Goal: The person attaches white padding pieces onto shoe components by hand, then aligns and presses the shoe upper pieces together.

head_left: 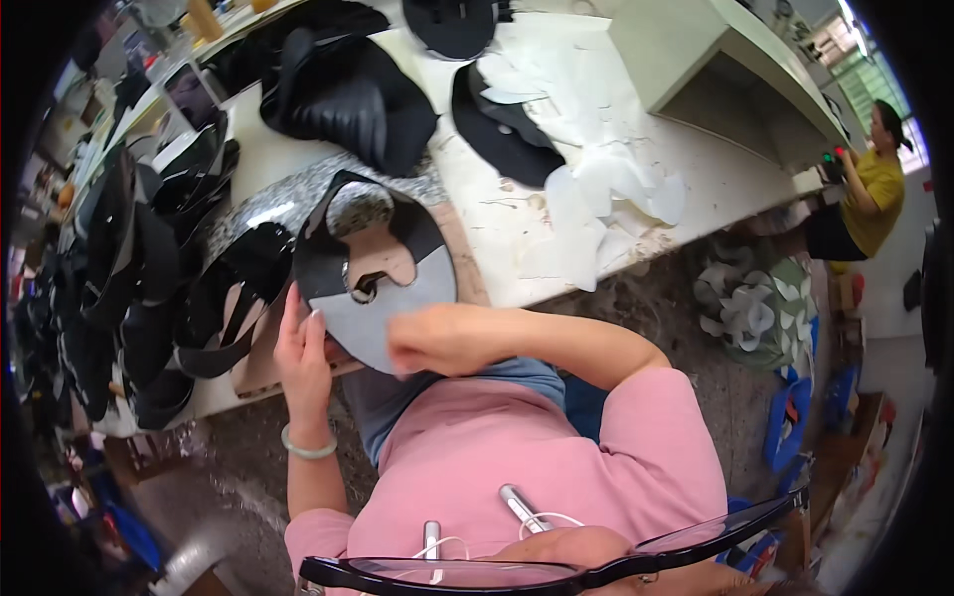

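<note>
A curved black-and-grey piece (373, 320), which looks like a shoe upper, lies at the table's near edge, its pale grey face upward and an opening in its middle. My left hand (303, 343) pinches its left edge, with the thumb on the near side and the fingers along the rim. Over the lower right of the grey face is my right hand (437, 338), its fingers curled and smeared by motion. Whether it holds anything small cannot be made out.
Black uppers (129, 238) are heaped on the left. Black pieces (348, 104) and white cut sheets (616, 184) lie on the pale table (527, 253). An open-fronted box (735, 79) stands at the back right. Beyond it is a person in a yellow shirt (874, 199); a scrap-filled bag (760, 308) sits on the floor.
</note>
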Available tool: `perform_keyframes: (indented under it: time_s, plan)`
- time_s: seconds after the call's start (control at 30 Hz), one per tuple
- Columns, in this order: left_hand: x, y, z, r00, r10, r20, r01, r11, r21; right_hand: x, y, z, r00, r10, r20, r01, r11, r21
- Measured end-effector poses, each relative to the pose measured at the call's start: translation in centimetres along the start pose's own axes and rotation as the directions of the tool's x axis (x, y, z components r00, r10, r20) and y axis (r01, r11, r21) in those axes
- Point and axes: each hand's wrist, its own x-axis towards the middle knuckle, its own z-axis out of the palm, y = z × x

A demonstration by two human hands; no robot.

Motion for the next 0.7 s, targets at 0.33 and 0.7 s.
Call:
perform_keyframes:
  time_s: [0.33,0.7]
  plan:
    - [0.0,7.4,8.0,0.734,0.542,0.409,-0.668,0.466,0.580,-17.9,-0.7,-11.3,0.579,0.510,-0.636,-0.634,0.772,0.041]
    - [5.7,2.7,22.2,0.507,0.300,0.808,-0.782,0.555,0.284,-16.8,4.9,-9.6,0.133,0.336,-0.932,-0.386,0.884,0.264]
